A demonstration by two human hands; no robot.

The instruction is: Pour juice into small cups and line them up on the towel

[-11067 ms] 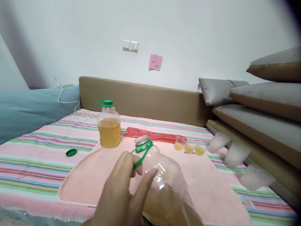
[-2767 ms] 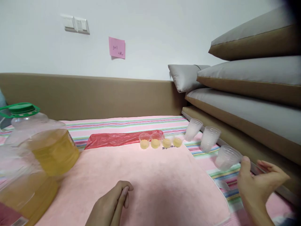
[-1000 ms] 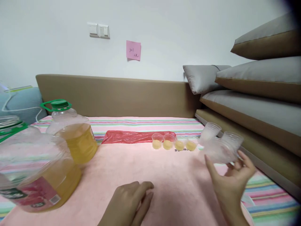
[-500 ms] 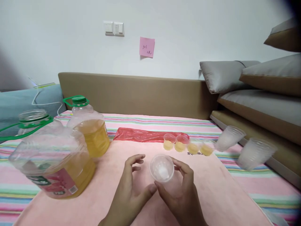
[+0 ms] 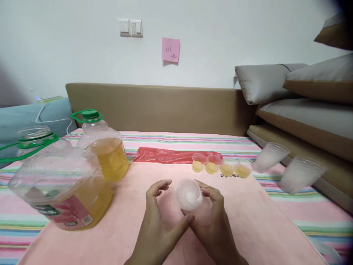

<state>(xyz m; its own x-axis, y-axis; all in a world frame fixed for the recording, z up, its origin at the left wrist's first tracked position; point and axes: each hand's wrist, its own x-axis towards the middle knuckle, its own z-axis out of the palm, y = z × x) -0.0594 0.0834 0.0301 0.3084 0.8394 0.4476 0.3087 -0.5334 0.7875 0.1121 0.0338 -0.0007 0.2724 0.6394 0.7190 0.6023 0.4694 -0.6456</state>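
Note:
A translucent plastic cup (image 5: 188,194) is between my two hands, its round mouth tipped toward me. My right hand (image 5: 213,221) grips it, fingers behind its right side and thumb near its lower front. My left hand (image 5: 161,221) curves open to the left of the cup, fingers apart from it. The left thumb meets the right thumb just below the cup. Several clear cups with yellow liquid stand in a row beyond, the nearest in line being a cup (image 5: 211,165) in front of the red plastic bag (image 5: 157,156).
At left stand a large uncapped jug (image 5: 68,191) and a green-capped jug (image 5: 110,158), both holding yellow liquid. Two tilted stacks of cups, one a nearer stack (image 5: 300,175), lie at right beside piled cushions (image 5: 311,117). A pink cloth (image 5: 116,228) covers the striped sheet.
My left thumb has moved right and now reaches across my right thumb. The cup has shifted slightly up and left in view. The camera view has tilted a little.

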